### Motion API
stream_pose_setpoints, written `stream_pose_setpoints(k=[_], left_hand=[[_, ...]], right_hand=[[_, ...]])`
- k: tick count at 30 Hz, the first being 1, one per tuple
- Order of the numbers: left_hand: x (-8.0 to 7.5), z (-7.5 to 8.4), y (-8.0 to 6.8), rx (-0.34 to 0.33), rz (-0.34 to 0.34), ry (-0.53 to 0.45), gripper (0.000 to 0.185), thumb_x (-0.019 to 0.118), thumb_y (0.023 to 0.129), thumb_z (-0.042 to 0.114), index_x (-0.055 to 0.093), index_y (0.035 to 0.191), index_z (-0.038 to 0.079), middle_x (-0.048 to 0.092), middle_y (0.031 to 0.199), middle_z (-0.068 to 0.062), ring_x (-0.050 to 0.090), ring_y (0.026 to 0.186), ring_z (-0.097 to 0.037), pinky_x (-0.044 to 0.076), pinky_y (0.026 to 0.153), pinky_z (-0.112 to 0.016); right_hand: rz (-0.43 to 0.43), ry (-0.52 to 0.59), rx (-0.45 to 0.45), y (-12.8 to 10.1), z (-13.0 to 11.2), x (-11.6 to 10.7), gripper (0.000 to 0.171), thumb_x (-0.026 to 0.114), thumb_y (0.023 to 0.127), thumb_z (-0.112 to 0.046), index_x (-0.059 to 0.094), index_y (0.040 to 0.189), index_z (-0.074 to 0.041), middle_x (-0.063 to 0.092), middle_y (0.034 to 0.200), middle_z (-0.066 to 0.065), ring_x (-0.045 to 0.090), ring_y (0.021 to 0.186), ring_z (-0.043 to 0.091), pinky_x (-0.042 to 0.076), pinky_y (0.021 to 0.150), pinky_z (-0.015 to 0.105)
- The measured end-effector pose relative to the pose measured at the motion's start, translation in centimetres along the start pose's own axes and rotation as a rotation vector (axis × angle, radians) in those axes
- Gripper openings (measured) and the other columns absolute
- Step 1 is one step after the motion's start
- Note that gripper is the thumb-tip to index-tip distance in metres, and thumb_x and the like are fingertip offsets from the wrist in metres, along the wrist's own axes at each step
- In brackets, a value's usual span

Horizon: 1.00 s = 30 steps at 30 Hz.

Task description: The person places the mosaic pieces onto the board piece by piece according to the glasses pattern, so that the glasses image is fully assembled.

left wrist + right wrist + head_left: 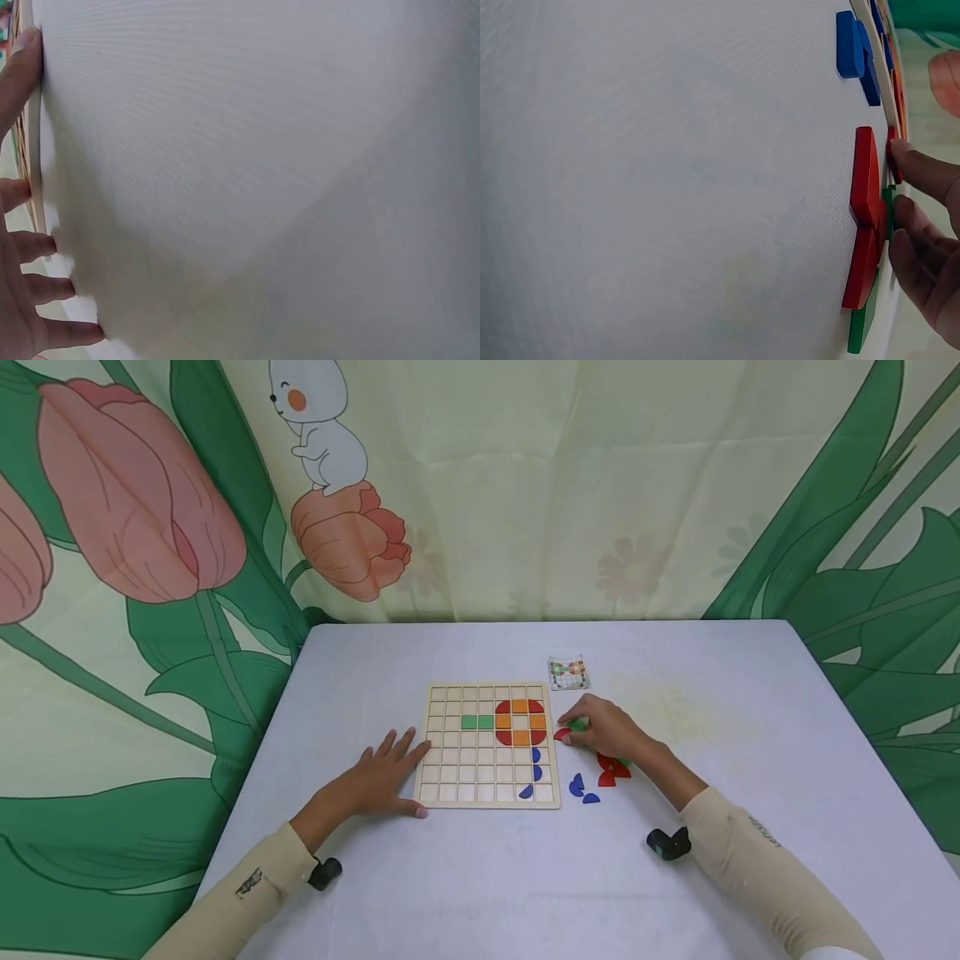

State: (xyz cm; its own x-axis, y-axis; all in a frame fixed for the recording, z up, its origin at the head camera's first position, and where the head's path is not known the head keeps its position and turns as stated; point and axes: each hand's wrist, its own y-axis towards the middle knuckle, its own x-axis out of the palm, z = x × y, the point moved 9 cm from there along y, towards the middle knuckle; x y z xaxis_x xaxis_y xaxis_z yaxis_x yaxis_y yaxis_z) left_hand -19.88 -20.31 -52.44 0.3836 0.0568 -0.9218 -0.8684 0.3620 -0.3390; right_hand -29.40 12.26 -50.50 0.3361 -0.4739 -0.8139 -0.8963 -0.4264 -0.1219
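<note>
A wooden grid board [450, 777] lies mid-table, carrying two green tiles [477, 722], a red and orange ring [520, 722] and blue half-discs [536, 762]. My left hand [390, 768] lies flat on the table, fingers [34, 247] spread against the board's left edge [34, 150]. Just right of the board, my right hand [592, 731] curls its fingertips [922, 172] over a small green piece [578, 724], touching a red piece [561, 734]. Loose red pieces [611, 768] [866, 187] lie under that wrist.
Two loose blue pieces [581, 789] [849, 45] lie by the board's lower right corner. A small pattern card [567, 672] sits behind the board. Another green piece [864, 322] lies under the red ones. A flower-print curtain hangs behind the white table [750, 710].
</note>
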Motion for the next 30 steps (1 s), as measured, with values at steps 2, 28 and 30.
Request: stream_pose_setpoints(k=[2,28,30], left_hand=[[0.1,-0.1,0.0,-0.002,-0.003,0.002,0.112,0.072,0.075,0.072,0.022,0.162,0.022,0.011,0.169,-0.015,0.008,0.154,-0.047,0.023,0.113,-0.072],[0.0,0.0,-0.2,-0.008,0.0,0.012,0.113,0.073,0.074,0.072,0.021,0.162,0.023,0.01,0.169,-0.014,0.008,0.154,-0.046,0.023,0.113,-0.072],[-0.1,0.1,-0.2,-0.007,-0.002,0.011,0.113,0.073,0.074,0.072,0.021,0.162,0.023,0.01,0.169,-0.014,0.008,0.154,-0.047,0.023,0.113,-0.072]], right_hand=[[-0.003,-0.015,-0.004,0.0,0.0,0.1,0.029,0.082,0.085,-0.023,0.078,0.112,-0.013,0.064,0.107,0.005,0.058,0.099,0.02,0.051,0.078,0.029],[-0.086,0.094,-0.072,0.0,-2.1,0.1,0.029,0.067,0.096,-0.015,0.071,0.125,-0.014,0.07,0.122,0.008,0.055,0.091,0.02,0.051,0.07,0.026],[-0.079,0.099,-0.089,0.1,-2.4,0.1,0.027,0.066,0.097,-0.014,0.072,0.123,-0.013,0.069,0.126,0.009,0.055,0.097,0.02,0.051,0.075,0.026]])
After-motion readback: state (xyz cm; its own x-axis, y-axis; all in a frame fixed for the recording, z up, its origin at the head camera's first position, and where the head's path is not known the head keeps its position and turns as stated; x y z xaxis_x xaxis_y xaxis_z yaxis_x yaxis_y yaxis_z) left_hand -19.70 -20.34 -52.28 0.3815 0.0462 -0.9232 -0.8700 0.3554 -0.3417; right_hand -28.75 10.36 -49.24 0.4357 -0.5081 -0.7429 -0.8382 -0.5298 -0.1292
